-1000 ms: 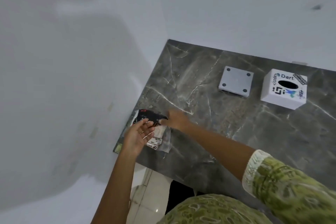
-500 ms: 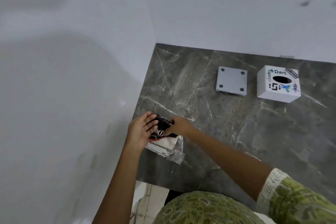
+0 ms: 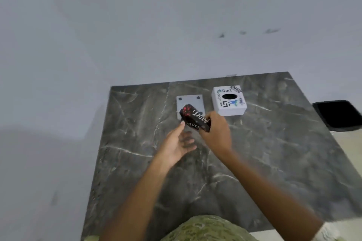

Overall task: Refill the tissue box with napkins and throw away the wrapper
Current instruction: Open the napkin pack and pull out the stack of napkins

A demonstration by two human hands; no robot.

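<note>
Our right hand (image 3: 215, 133) has its fingers (image 3: 205, 129) clenched around the napkin pack (image 3: 195, 120), a dark wrapper with red specks and white script lettering, and holds it up off the tabletop (image 3: 274, 152). The pack juts out to the left of those fingers and tilts, its far end higher than the end we grip.

Our left hand (image 3: 177, 146) is loose, palm turned up, fingers (image 3: 188, 141) spread and released; its thumb tip reaches the lower left edge of the pack, and we cannot tell whether it truly touches. The rest of that hand lies just below and to the left of the pack.

Beyond our right fingers, a little to the right, stands the white tissue box (image 3: 229, 100), upright on the tabletop, its round dark opening facing up and stickers across its top. It is near our knuckles but apart from them. Directly behind the pack, past the fingertips of both hands, lies the grey square lid (image 3: 190, 101), flat, with small dark dots at its corners; the pack hides its near part.

Far to the right of our right hand, past the tabletop edge, sits a black bin (image 3: 338, 114).
</note>
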